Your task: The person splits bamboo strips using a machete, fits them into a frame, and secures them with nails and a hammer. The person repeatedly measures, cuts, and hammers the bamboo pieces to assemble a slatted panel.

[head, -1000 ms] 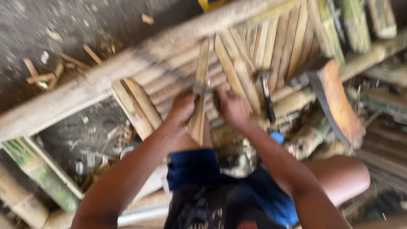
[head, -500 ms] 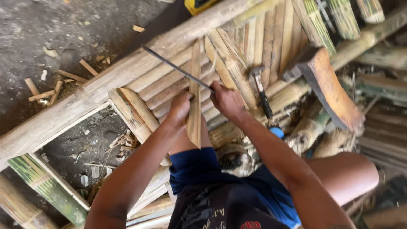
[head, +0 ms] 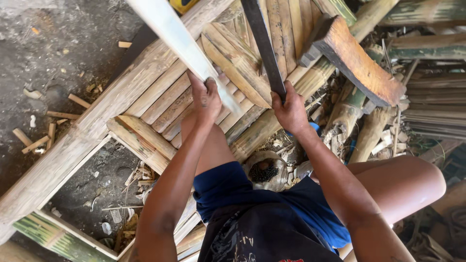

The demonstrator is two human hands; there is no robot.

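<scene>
Bamboo strip | left hand | axis up-left | right hand, blade

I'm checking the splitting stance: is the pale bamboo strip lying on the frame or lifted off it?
Lifted. The left hand grips the pale bamboo strip, which rises toward the camera above the bamboo frame.

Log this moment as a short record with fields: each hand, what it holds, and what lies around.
left hand: closed on a pale bamboo strip, raised toward the camera
right hand: closed on a dark flat blade, raised beside the strip
beneath: bamboo slat frame
right of frame: wooden block
ground at left: small bamboo offcuts
</scene>
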